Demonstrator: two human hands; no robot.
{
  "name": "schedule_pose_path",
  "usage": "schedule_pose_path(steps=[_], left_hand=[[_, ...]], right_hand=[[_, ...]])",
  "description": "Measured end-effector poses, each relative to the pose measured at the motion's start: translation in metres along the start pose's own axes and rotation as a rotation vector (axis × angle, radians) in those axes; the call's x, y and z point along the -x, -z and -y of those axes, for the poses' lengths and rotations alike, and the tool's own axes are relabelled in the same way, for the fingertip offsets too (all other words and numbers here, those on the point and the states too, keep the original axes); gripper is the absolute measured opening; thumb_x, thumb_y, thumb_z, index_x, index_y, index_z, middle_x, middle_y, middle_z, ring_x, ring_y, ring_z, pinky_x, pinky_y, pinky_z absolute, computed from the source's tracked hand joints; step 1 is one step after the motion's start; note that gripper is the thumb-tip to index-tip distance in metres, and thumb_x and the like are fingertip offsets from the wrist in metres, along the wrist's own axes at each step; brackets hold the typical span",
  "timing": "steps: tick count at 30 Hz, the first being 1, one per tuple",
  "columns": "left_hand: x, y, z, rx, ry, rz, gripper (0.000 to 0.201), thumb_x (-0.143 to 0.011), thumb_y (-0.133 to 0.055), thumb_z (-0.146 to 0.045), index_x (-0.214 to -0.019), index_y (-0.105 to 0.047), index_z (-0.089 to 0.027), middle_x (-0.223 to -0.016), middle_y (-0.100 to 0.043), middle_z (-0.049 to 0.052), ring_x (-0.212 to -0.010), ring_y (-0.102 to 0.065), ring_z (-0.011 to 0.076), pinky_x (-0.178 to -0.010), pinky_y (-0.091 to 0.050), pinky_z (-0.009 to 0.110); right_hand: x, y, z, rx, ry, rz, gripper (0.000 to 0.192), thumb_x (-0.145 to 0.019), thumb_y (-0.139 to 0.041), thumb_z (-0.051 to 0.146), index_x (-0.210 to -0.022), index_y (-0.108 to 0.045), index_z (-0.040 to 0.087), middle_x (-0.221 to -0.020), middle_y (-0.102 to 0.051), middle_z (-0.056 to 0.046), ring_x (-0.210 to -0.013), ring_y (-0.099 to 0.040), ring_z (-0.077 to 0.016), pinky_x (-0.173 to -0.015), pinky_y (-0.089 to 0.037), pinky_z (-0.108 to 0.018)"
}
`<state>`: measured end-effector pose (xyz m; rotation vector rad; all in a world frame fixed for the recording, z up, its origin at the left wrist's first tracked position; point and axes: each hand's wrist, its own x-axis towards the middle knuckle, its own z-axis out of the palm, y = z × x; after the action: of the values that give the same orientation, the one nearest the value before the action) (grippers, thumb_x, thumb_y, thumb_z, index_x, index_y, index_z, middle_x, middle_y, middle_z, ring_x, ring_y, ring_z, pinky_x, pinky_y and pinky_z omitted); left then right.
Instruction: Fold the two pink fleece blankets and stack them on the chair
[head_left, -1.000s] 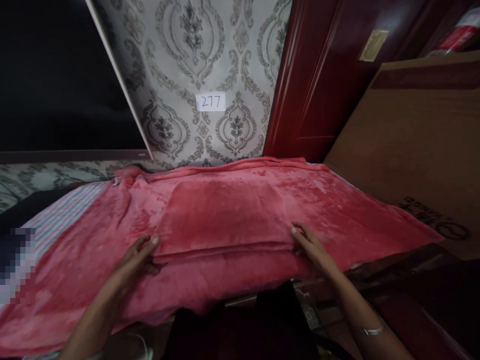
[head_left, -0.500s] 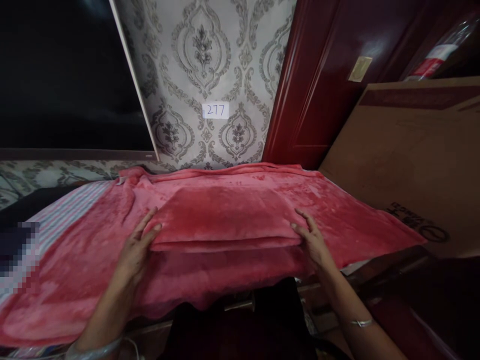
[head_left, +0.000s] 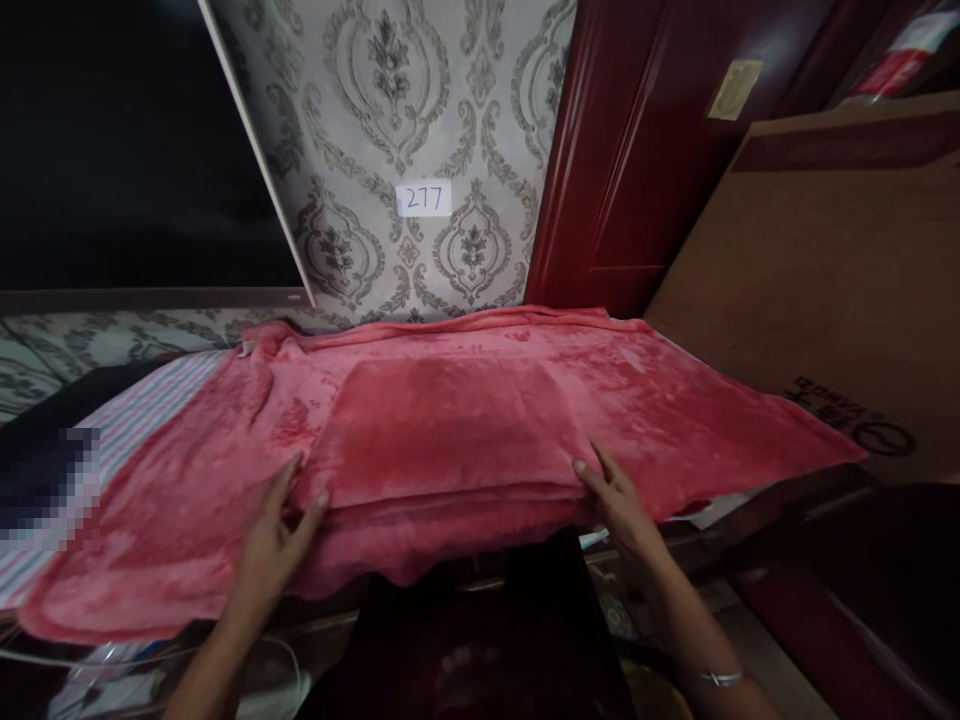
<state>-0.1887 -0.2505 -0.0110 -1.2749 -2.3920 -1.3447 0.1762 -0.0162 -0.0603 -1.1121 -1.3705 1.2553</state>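
A folded pink fleece blanket (head_left: 450,430) lies as a flat rectangle on top of a larger spread pink fleece blanket (head_left: 165,520). My left hand (head_left: 277,530) rests at the folded piece's near left corner, thumb against its edge and fingers spread on the lower blanket. At the near right corner my right hand (head_left: 615,495) lies flat with its fingers touching the folded edge. Neither hand grips the cloth.
A large cardboard box (head_left: 825,280) stands at the right, a dark red door (head_left: 637,160) behind it. Patterned wallpaper carries a paper label "277" (head_left: 424,198). A dark screen (head_left: 112,150) fills the upper left. Striped fabric (head_left: 142,410) shows at left, cables (head_left: 112,670) below.
Both hands slid back toward me along the sides of the folded blanket to its near corners. The folded piece stays in place.
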Motion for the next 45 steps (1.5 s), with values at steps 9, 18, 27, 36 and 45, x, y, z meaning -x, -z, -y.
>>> schedule_pose_path(steps=[9,18,27,36,45], left_hand=[[0.009,-0.021,-0.025,-0.53,-0.777,0.075,0.057,-0.088,-0.055,-0.023,-0.145,-0.05,-0.024,-0.151,-0.048,0.016,-0.141,-0.04,0.0343,-0.118,-0.022,0.057],[0.002,-0.066,-0.054,-0.594,-0.875,0.078,0.063,-0.084,-0.048,-0.006,-0.145,-0.053,-0.025,-0.142,-0.059,0.013,-0.132,-0.052,0.029,-0.117,-0.025,0.053],[-0.001,-0.119,-0.123,-0.641,-0.806,0.076,0.063,-0.09,-0.048,-0.012,-0.151,-0.043,-0.026,-0.145,-0.056,0.015,-0.129,-0.054,0.0333,-0.104,-0.043,0.055],[-0.037,-0.097,-0.135,-0.495,-0.946,0.0,0.052,-0.09,-0.039,-0.004,-0.137,-0.057,-0.014,-0.122,-0.069,0.017,-0.107,-0.066,0.0278,-0.09,-0.053,0.042],[-0.089,-0.05,-0.224,-0.409,-0.862,0.182,0.044,-0.086,-0.043,-0.008,-0.124,-0.061,-0.019,-0.116,-0.069,0.011,-0.099,-0.067,0.0266,-0.086,-0.055,0.041]], right_hand=[[0.021,-0.006,0.02,0.457,0.647,0.097,0.064,-0.09,-0.064,0.041,-0.149,-0.043,0.03,-0.167,-0.011,-0.007,-0.152,-0.017,-0.0304,-0.119,-0.027,-0.053],[-0.01,-0.003,0.04,0.601,0.922,0.101,0.052,-0.083,-0.045,0.007,-0.128,-0.058,0.028,-0.136,-0.054,-0.01,-0.127,-0.054,-0.0245,-0.1,-0.051,-0.044],[-0.03,-0.012,0.089,0.567,0.886,0.009,0.041,-0.08,-0.053,0.017,-0.118,-0.065,0.026,-0.118,-0.062,-0.008,-0.11,-0.06,-0.0257,-0.094,-0.052,-0.042],[-0.039,-0.017,0.097,0.297,0.756,-0.104,0.028,-0.082,-0.06,0.032,-0.109,-0.068,0.027,-0.113,-0.067,-0.008,-0.111,-0.061,-0.0288,-0.099,-0.049,-0.047],[0.006,-0.068,0.026,-0.201,0.307,0.034,0.045,-0.089,-0.056,0.06,-0.116,-0.066,0.026,-0.086,-0.071,-0.008,-0.08,-0.07,-0.03,-0.068,-0.06,-0.046]])
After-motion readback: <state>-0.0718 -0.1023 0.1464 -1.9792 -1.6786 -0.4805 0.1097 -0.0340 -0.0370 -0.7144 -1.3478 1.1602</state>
